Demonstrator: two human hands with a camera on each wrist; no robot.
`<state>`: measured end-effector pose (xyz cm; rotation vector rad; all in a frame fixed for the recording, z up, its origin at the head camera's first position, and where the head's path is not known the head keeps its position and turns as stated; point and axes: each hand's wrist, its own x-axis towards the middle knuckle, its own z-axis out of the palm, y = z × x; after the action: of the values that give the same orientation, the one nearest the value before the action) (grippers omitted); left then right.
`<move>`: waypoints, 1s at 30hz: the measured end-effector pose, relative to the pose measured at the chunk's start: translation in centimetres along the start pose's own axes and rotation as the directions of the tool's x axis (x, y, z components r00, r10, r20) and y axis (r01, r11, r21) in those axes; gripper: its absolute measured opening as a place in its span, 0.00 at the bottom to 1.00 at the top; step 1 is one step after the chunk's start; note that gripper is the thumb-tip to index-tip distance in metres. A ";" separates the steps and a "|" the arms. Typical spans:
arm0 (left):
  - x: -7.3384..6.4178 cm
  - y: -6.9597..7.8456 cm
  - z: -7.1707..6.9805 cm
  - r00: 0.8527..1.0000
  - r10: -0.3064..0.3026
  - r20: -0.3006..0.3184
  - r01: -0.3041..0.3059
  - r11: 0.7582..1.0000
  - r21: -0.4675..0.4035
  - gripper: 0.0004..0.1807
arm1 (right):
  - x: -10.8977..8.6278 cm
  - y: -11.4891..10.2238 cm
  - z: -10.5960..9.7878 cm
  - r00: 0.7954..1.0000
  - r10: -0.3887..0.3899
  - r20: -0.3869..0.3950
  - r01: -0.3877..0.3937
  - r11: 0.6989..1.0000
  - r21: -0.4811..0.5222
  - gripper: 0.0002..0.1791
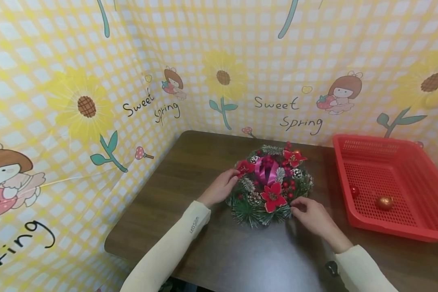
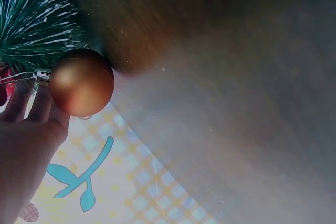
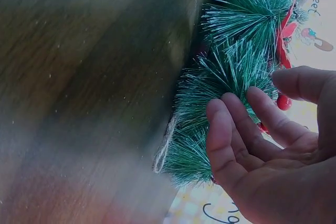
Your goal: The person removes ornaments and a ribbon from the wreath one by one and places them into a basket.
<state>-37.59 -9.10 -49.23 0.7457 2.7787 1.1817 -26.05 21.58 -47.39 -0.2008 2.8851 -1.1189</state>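
A green wreath [image 1: 255,211] with red flowers, berries, pine cones and a purple ribbon ball [image 1: 266,170] lies on the table. My left hand [image 1: 220,188] touches its left edge beside a red flower, fingers mostly straight. In the left wrist view, a copper-coloured bauble [image 2: 82,83] with a silver cap and string hangs in front of the fingers. The head view does not show this bauble at that edge. My right hand [image 1: 314,217] is at the lower right edge. Its loosely bent fingers [image 3: 262,145] lie against the green needles [image 3: 231,72], with a gap to the thumb.
A red plastic basket [image 1: 374,223] stands on the right of the table [image 1: 160,202], holding a gold bauble [image 1: 384,202] and a small red bauble [image 1: 354,191]. A yellow checked cloth [image 1: 190,113] hangs behind and to the left. A twine loop [image 3: 165,148] sticks out from the wreath.
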 end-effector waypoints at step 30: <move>-3.1 2.6 1.5 0.983 0.174 0.059 -0.178 0.983 0.054 0.13 | 2.9 2.7 -3.1 0.999 0.049 -0.004 -0.049 0.998 -0.025 0.21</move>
<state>-33.42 -7.90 -49.03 1.0321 2.7626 1.0894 -29.45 25.25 -46.95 -0.1278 2.8916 -1.0767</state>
